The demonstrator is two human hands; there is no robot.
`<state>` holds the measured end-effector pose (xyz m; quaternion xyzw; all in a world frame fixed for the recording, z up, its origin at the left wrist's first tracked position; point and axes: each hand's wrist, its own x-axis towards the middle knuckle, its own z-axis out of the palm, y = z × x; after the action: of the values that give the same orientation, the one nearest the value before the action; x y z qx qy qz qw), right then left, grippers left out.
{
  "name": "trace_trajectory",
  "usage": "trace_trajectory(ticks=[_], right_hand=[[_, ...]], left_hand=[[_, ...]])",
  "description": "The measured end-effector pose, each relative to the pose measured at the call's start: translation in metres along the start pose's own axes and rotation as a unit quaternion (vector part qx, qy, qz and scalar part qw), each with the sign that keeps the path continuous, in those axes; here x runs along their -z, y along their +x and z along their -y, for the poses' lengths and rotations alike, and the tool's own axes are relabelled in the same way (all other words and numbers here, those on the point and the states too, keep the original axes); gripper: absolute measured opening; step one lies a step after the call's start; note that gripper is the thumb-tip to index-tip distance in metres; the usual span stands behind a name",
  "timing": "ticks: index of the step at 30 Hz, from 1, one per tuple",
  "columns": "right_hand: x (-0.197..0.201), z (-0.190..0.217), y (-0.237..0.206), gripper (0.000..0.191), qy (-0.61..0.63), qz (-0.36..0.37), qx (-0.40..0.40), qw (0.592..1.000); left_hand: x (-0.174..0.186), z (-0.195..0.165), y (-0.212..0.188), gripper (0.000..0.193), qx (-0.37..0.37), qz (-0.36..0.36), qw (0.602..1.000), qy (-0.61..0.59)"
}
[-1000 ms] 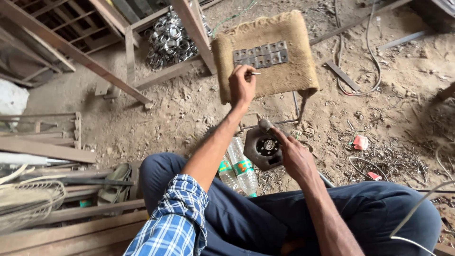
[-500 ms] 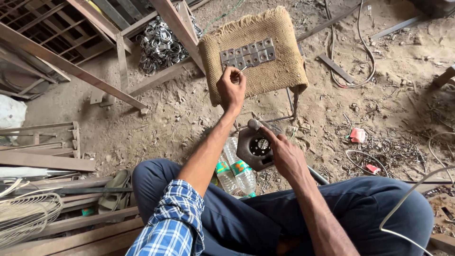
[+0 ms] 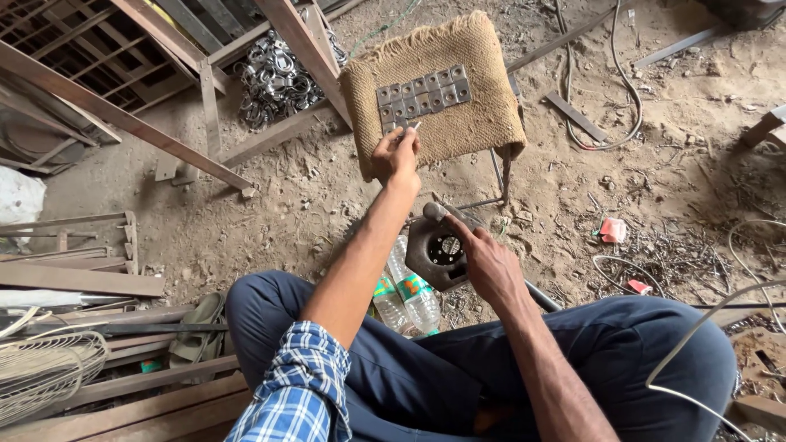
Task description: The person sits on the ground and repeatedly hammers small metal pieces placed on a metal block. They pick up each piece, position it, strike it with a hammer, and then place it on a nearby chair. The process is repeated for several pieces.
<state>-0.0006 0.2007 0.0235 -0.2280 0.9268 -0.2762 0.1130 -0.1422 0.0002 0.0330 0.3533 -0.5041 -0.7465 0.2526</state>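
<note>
1. The left hand (image 3: 396, 155) is closed in a pinch on one small white stick, likely chalk (image 3: 412, 128), its tip at the near edge of the plates.
2. About a dozen small grey square metal plates (image 3: 422, 95) lie in two rows on one burlap-covered stool (image 3: 458, 123).
3. The right hand (image 3: 485, 263) wraps loosely around one dark handheld power tool with a round slotted face (image 3: 438, 245), resting on the dirt ground (image 3: 270, 205).
4. Two clear plastic bottles (image 3: 407, 293) lie between the knees, just beside the tool.
5. One heap of shiny metal rings (image 3: 274, 78) sits left of the stool.
</note>
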Motion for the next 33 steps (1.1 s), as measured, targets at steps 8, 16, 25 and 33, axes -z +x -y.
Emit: trace_trajectory(ticks=[8,16,25,33], right_hand=[[0.002,-0.001,0.0,0.073,0.015,0.003,-0.013,1.0],[0.003,-0.001,0.0,0.075,0.022,-0.008,-0.004,1.0],[0.004,-0.001,-0.002,0.07,0.037,-0.001,-0.014,0.999],[0.003,-0.004,-0.002,0.078,0.028,-0.006,-0.005,1.0]], left_hand=[[-0.021,0.009,0.004,0.036,-0.039,-0.027,0.999,0.0],[-0.024,0.017,0.001,0.036,-0.082,-0.029,0.996,0.024],[-0.027,0.009,-0.002,0.034,-0.047,-0.044,0.998,-0.005],[-0.025,0.019,-0.002,0.034,-0.071,-0.031,0.997,0.005]])
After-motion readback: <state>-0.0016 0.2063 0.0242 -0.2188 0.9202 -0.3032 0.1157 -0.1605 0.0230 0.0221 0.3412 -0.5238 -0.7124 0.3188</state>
